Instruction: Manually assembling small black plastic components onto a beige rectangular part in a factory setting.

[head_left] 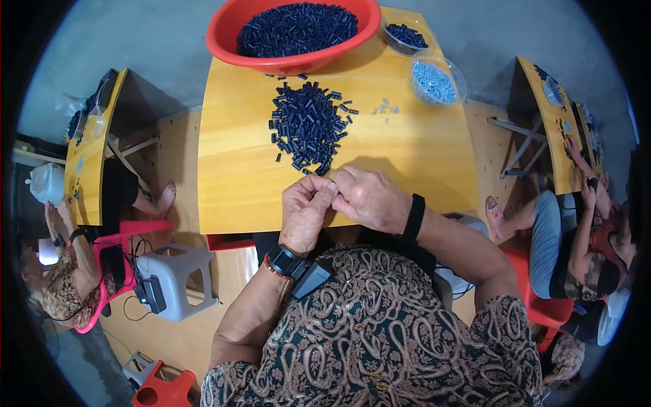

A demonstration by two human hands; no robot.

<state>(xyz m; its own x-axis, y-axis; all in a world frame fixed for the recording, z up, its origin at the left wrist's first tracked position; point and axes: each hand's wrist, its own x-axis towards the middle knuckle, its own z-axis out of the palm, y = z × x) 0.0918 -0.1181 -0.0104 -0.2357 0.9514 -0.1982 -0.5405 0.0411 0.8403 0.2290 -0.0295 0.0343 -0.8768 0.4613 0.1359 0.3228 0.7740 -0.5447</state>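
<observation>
My left hand (305, 209) and my right hand (371, 197) meet over the near edge of the yellow table (237, 163). Thumbs and fingertips of both are pinched together, and whatever sits between them is too small or too hidden to make out. Just beyond my fingers lies a loose pile of small black cylindrical pieces (305, 125). To the right of that pile, several small silvery pins (385, 109) are scattered on the wood.
A red basin (224, 41) full of black pieces stands at the far side. Right of it are a clear tub of dark parts (407, 37) and a clear bowl of silvery pins (434, 81). Other people work at tables left and right; a grey stool (180, 278) stands lower left.
</observation>
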